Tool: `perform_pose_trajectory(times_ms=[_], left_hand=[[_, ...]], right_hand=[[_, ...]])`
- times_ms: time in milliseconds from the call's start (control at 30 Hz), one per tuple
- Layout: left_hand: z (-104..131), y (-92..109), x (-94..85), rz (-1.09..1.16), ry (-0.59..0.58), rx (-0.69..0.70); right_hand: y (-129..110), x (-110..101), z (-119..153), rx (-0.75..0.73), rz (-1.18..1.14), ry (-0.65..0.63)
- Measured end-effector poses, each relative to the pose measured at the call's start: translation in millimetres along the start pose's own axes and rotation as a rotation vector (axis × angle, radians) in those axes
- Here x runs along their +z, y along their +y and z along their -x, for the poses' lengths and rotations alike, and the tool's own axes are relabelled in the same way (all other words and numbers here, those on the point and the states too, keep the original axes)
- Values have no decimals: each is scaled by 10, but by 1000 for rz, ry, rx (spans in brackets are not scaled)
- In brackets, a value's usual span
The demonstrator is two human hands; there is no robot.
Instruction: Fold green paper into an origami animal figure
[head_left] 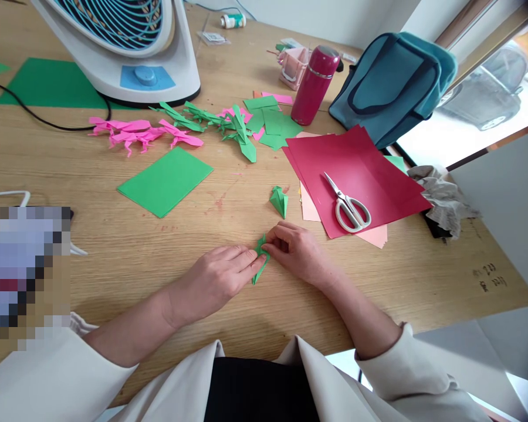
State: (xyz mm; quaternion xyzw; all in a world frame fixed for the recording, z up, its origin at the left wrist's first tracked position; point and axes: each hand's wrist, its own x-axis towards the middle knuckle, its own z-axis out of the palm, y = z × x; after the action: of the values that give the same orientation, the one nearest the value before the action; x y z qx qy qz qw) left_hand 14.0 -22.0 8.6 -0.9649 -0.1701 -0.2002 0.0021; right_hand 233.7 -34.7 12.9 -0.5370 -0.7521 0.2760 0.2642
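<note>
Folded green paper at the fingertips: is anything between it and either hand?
Nothing visible: the left hand and right hand both touch the folded paper. Another green piece lies beyond, out of the way.

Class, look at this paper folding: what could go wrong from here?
A fold in the small green piece might go crooked, since the left hand and right hand partly cover it. The loose folded green piece just beyond could get knocked. Pulling the red sheets might drag the scissors lying on them.

Here's matt paper in the folded piece (257, 274), grained wood on the table (422, 275), a glossy flask (311, 94), metal scissor blades (332, 184)!
</note>
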Motion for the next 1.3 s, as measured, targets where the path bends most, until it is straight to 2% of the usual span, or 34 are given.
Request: perform_pose_trajectory(times_ms=[367,533,633,767,933,1300], left_hand=[[-12,8,34,-89,-49,28],[-31,31,0,-123,-92,25],[-40,44,-7,-117,-87,23],[-34,49,9,-148,-39,29],[-28,45,13,-163,-22,34],[-31,49,10,-193,-118,30]], right_hand=[[67,57,1,-9,-22,67],[79,-23,87,-37,-15,141],[34,-84,243,-81,38,98],[-8,-76,462,-263,178,-39],[36,1,526,-325,327,-38],[49,3,497,-345,337,-29]])
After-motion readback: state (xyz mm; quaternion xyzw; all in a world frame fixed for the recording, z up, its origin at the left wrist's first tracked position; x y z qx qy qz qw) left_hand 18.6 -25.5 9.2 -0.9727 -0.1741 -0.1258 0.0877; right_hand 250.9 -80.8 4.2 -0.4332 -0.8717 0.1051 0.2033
